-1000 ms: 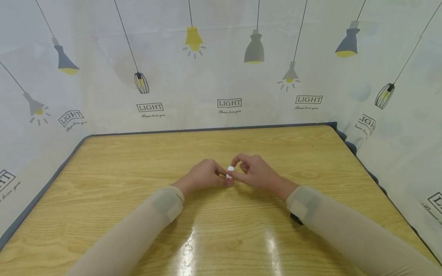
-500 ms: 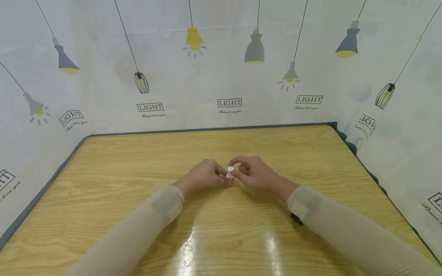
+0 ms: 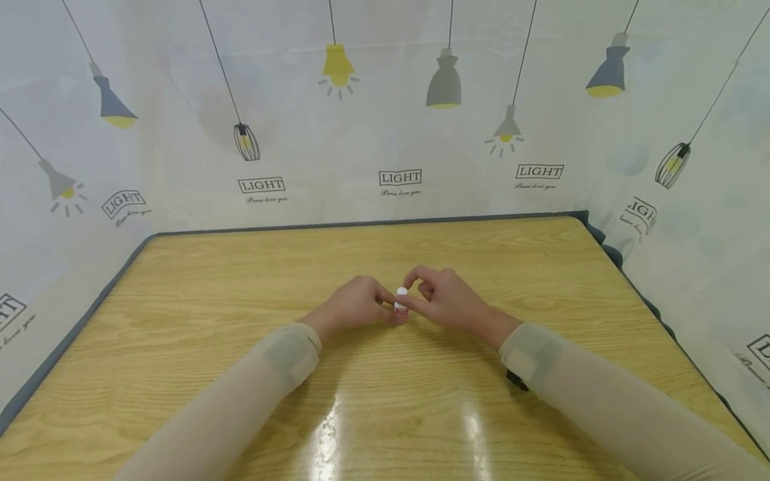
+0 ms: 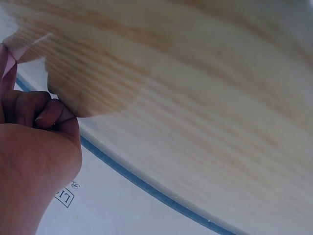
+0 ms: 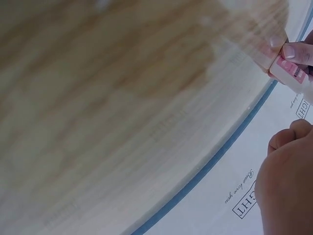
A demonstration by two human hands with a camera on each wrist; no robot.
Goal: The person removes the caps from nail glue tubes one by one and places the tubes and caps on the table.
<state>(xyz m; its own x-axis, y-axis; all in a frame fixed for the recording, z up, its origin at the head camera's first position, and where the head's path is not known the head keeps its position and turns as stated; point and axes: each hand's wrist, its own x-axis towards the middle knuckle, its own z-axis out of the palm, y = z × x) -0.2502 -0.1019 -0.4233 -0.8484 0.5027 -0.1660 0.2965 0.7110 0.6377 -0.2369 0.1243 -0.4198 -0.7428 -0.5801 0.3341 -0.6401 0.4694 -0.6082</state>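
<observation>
A small bottle (image 3: 400, 306) with a white cap (image 3: 401, 292) and a pink label stands on the wooden table (image 3: 240, 280), near its middle. My left hand (image 3: 385, 306) grips the bottle's body from the left with curled fingers. From the right, my right hand (image 3: 415, 294) pinches the cap between thumb and forefinger. In the right wrist view the pink-labelled bottle (image 5: 288, 69) shows at the upper right with a left-hand fingertip (image 5: 295, 51) on it. My right hand (image 5: 286, 181) is below it. The left wrist view shows my left hand's curled fingers (image 4: 46, 110) over the table.
The table has a dark grey edge (image 3: 361, 225). A white cloth (image 3: 397, 133) printed with lamps and the word LIGHT surrounds it at the back and both sides. Both forearms wear beige sleeves (image 3: 252, 394).
The right hand's fingers have shifted slightly on the cap. The bottle and the left hand stay where they were.
</observation>
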